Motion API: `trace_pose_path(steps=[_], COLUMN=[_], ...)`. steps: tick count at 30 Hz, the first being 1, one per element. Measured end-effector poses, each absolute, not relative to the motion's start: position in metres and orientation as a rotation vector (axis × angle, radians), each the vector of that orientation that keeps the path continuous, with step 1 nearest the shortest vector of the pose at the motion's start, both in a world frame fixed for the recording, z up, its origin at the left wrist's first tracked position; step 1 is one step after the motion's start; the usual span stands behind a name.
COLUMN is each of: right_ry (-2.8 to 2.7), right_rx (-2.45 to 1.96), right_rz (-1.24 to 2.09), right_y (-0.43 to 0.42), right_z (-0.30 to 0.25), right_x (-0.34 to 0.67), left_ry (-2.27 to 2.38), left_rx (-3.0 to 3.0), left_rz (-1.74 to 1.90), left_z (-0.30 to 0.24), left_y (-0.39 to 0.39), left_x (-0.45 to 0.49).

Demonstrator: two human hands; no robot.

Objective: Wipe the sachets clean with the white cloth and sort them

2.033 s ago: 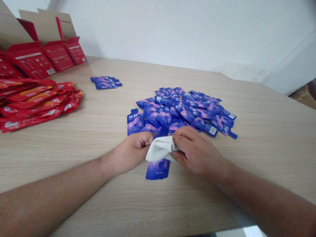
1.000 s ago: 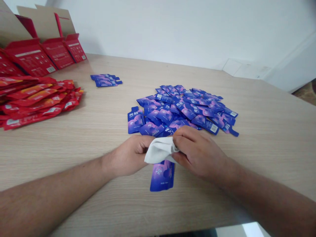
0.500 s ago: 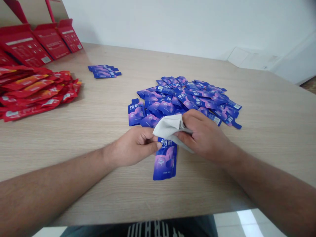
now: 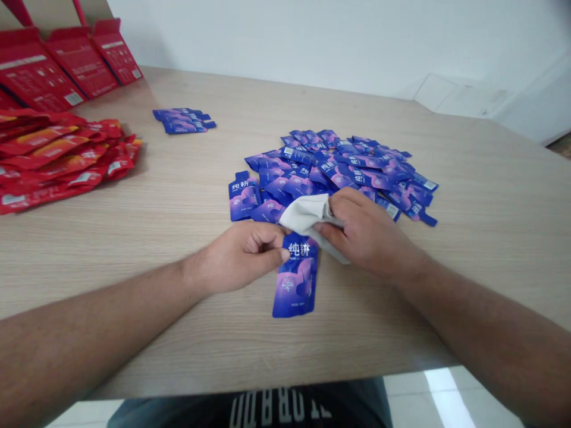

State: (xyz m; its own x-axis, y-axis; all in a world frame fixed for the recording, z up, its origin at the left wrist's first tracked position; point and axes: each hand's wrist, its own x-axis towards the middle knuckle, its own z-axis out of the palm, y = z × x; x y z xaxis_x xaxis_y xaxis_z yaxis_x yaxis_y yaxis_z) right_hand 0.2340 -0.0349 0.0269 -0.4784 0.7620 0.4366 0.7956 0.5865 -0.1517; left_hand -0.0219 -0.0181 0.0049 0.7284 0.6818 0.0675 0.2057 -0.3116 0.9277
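Observation:
My right hand (image 4: 364, 232) is shut on a crumpled white cloth (image 4: 307, 217), which lies over the top right corner of a blue-purple spout pouch (image 4: 294, 282). My left hand (image 4: 238, 257) pinches the pouch's left edge between its fingertips. The pouch's white lettering shows, and its spout end is hidden under the cloth. Just beyond my hands lies a loose heap of similar pouches (image 4: 339, 166), with the cloth touching its near side.
A small row of blue pouches (image 4: 182, 120) lies on the wooden table (image 4: 134, 333) at the back left. Red sachets (image 4: 57, 157) are heaped at the left, and red cartons (image 4: 75, 71) stand behind them. My dark shirt (image 4: 250, 407) shows below the table's near edge.
The pouch has slid out from under the cloth, exposing its lettering. The cloth and right hand now sit nearer the heap. The whole view has shifted as my head tilted down.

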Motion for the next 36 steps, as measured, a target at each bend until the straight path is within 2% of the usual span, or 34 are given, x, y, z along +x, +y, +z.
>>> trace_pose_path(steps=[6,12,23,27,36], right_ry=[-2.155,-2.406,-2.384,-2.485,-2.403], right_rx=[-1.273,-1.147,-1.166,-1.044,-1.165], right_rz=[-0.224,-0.075,-0.016,-0.045,-0.107], right_y=[-0.033,-0.052,-0.05,-0.052,-0.051], right_z=[0.045,0.044,0.035,0.036,0.038], right_x=[0.248,0.23,0.226,0.225,0.229], left_ry=[0.613,0.691,0.737,0.648,0.854], left_rx=[1.79,1.911,1.947,1.867,1.606], left_rz=[0.583,0.541,0.556,0.537,0.562], left_z=[0.006,0.005,0.006,0.007,0.001], left_y=[-0.018,-0.018,-0.018,-0.017,-0.017], left_x=[-0.02,-0.022,-0.022,-0.02,-0.018])
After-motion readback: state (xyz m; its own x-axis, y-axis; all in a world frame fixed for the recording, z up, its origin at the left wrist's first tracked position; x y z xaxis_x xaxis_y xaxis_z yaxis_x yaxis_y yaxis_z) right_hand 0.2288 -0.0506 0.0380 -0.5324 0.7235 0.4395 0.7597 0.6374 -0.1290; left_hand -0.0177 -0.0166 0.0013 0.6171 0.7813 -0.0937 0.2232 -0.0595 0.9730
